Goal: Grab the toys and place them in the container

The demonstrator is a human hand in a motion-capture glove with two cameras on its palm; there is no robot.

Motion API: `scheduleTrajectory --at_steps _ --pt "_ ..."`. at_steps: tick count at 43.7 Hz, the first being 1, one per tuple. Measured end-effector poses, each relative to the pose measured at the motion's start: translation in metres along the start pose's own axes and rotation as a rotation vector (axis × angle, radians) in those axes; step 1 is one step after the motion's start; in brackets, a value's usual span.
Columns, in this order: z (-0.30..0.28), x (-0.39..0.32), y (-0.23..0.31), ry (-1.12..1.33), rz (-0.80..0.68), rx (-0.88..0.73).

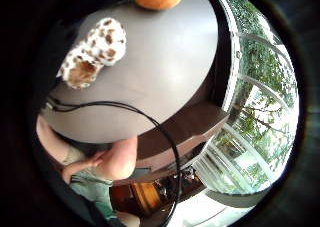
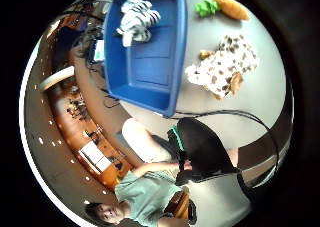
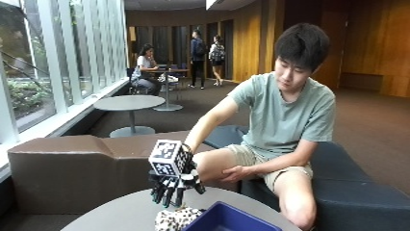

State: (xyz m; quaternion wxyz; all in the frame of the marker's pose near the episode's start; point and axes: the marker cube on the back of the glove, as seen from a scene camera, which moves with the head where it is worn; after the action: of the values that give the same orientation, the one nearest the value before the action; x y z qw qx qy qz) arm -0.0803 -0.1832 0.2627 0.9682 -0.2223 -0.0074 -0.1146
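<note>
1. I sit at a round grey table (image 3: 121,214) by tall windows (image 3: 57,57), with a brown bench (image 3: 70,163) behind it.
2. In the outside view the blue bin (image 3: 221,222) and spotted toy (image 3: 174,217) are cut off at the edge.
3. My right hand (image 3: 172,188) hangs just above the spotted toy, fingers straight and pointing down, holding nothing. A striped toy (image 2: 135,18) lies in the bin; the carrot (image 2: 231,8) lies on the table beyond.
</note>
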Motion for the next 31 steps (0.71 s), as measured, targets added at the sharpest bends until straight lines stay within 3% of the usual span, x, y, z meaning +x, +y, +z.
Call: scheduleTrajectory --at_steps 11,14,24,31 --pt "0.080 0.020 -0.040 -0.021 0.001 -0.141" --pt "0.102 0.025 -0.049 -0.013 -0.009 -0.092" --pt "0.097 0.018 -0.076 -0.095 -0.013 0.113" --pt "0.100 0.020 -0.073 -0.133 0.103 0.206"
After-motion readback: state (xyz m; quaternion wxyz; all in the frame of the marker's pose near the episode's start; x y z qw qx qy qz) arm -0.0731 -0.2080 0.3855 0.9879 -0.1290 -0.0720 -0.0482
